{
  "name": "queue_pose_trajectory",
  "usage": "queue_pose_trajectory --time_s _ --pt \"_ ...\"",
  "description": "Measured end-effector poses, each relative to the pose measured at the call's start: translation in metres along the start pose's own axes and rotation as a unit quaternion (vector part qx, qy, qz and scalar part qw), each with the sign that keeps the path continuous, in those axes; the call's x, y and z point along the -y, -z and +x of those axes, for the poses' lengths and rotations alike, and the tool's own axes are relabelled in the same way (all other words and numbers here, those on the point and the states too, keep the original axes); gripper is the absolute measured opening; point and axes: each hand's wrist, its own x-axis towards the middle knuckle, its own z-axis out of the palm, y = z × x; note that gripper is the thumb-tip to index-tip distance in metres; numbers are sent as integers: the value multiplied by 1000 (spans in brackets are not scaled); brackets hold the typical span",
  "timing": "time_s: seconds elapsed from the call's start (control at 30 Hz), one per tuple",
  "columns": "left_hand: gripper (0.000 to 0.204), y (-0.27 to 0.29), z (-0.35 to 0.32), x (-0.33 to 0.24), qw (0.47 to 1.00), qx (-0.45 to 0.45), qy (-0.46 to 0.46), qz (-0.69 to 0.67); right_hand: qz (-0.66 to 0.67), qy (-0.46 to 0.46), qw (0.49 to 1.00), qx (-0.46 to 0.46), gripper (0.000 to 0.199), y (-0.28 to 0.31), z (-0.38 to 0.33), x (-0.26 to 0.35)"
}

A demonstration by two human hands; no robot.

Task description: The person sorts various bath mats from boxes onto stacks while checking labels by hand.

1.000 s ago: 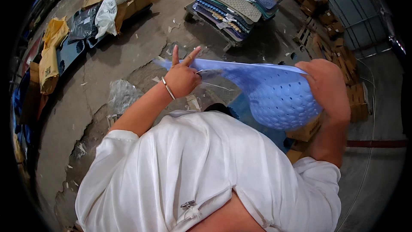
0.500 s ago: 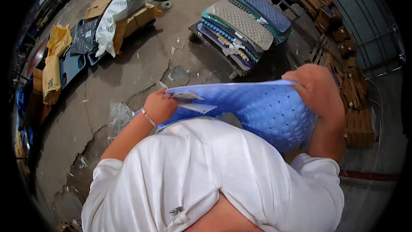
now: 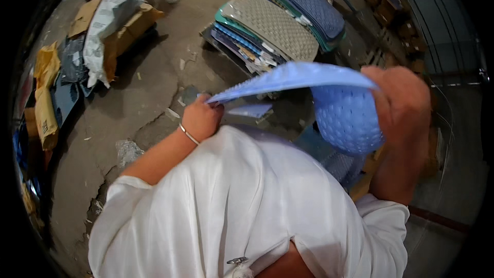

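Stretched between my two hands is a blue bath mat (image 3: 350, 116) with a bumpy, holed surface, its upper edge arched and its right part hanging down. My left hand (image 3: 201, 118) is closed on the mat's left end; a bracelet circles that wrist. My right hand (image 3: 404, 98), blurred a little, grips the mat's right end with the fingers partly hidden behind it. Below the mat, close to my white shirt, a flat blue-grey surface (image 3: 316, 146) shows in part.
Ahead, a low pallet carries a stack of bath mats (image 3: 267, 23), beige and blue-grey on top. At left lie wrapped parcels (image 3: 105, 31) and a yellow package (image 3: 46, 123). Crumpled clear plastic (image 3: 127, 152) lies on the cracked floor. Cardboard boxes (image 3: 406, 36) stand at the far right.
The mat's middle has risen and bowed upward, uncovering a surface beneath. Both hands have shifted slightly right, still gripping the mat. The whole view has turned somewhat.
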Motion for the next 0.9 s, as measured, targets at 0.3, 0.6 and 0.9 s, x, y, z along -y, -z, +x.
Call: queue_pose_trajectory --time_s 0.3,0.6,0.9 --pt "14 -53 98 54 983 124 69 -118 -55 -65 996 -35 9 -91 68 -45" --pt "10 -39 199 141 983 46 -142 -110 -10 -114 993 12 19 -64 119 -94" --pt "14 -65 246 156 968 182 -131 -108 -89 -65 992 60 29 -45 128 -95"
